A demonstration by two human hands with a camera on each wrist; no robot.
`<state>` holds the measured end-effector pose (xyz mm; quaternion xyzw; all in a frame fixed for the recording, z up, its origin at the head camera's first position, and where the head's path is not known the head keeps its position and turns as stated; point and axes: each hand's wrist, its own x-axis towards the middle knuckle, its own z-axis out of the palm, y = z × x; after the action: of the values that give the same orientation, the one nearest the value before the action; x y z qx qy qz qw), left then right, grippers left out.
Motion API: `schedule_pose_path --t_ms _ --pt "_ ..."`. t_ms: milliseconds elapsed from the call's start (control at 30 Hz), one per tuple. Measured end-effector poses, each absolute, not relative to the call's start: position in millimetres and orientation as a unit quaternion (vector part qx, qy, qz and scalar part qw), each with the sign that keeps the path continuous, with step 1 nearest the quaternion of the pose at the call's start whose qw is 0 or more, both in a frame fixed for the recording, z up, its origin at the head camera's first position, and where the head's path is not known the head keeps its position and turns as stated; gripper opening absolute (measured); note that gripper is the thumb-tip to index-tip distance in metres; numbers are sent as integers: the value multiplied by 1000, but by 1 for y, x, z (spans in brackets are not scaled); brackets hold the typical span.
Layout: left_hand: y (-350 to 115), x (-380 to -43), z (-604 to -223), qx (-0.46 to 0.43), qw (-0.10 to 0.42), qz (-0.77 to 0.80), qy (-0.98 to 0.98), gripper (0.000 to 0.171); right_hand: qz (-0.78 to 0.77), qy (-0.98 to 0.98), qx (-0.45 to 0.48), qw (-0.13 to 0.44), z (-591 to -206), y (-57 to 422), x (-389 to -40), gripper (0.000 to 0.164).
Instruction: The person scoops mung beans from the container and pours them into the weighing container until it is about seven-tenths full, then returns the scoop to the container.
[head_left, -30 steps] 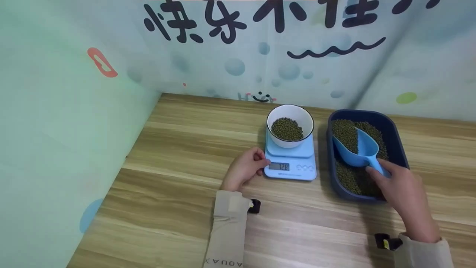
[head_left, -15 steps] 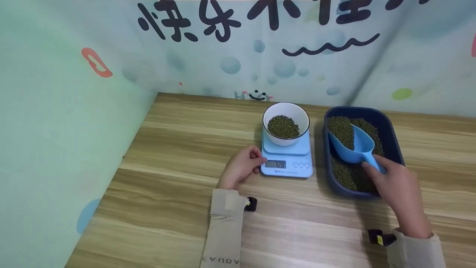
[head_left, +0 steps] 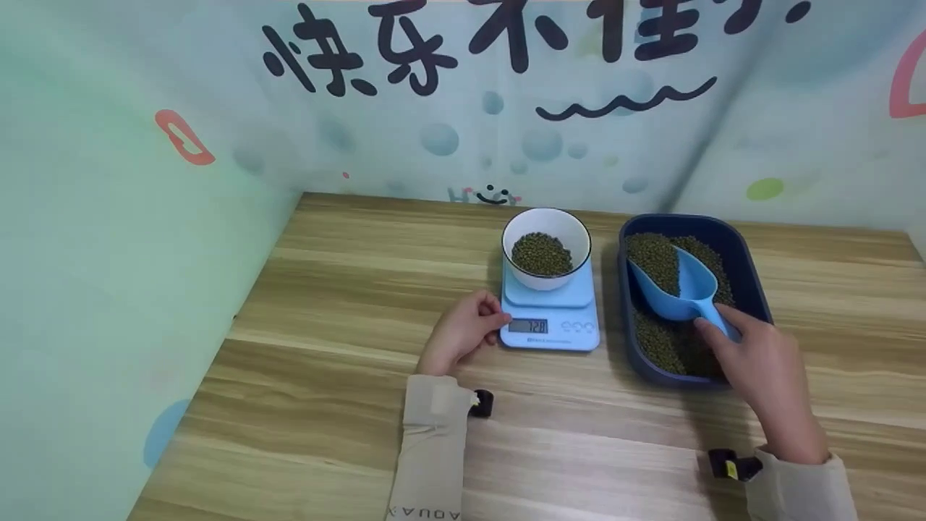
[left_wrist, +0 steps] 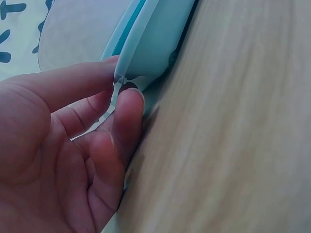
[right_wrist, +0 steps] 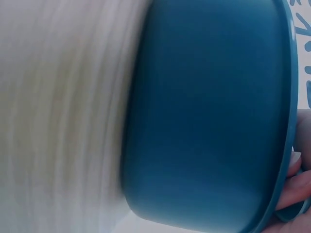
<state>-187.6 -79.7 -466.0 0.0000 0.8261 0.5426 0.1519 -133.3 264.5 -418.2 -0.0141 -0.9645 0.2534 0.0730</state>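
Observation:
A light blue kitchen scale (head_left: pixel 571 339) reads 728 on its display, possibly with a decimal point. On its platform stands a white bowl (head_left: pixel 576 231) with a dark rim, partly filled with small green beans (head_left: pixel 541 255), likely mung beans. My left hand (head_left: pixel 464 327) pinches the scale's left front corner, thumb on top and curled fingers at the edge, as the left wrist view shows. In my right hand (head_left: pixel 763 362) is the handle of a blue scoop (head_left: pixel 698 278), heaped with beans, over a navy tub (head_left: pixel 749 278) of the same beans. The tub's wall fills most of the right wrist view.
Everything stands on a wood-grain table (head_left: pixel 347 289). A printed cloth backdrop (head_left: pixel 405 159) rises behind the table's far edge, and a pale green one (head_left: pixel 87 253) along the left. Each sleeve carries a small black wrist camera (head_left: pixel 481 403).
The whole head view has shifted slightly, so things appear a little further left. Both hands keep their places at the scale and scoop, and the display still shows the same digits.

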Motion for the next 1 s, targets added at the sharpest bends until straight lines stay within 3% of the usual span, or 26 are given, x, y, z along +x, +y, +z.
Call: schedule_pose_path --t_ms 1000 --pt "-81 -187 -463 1 154 537 829 13 257 -962 -33 90 -390 270 -116 52"
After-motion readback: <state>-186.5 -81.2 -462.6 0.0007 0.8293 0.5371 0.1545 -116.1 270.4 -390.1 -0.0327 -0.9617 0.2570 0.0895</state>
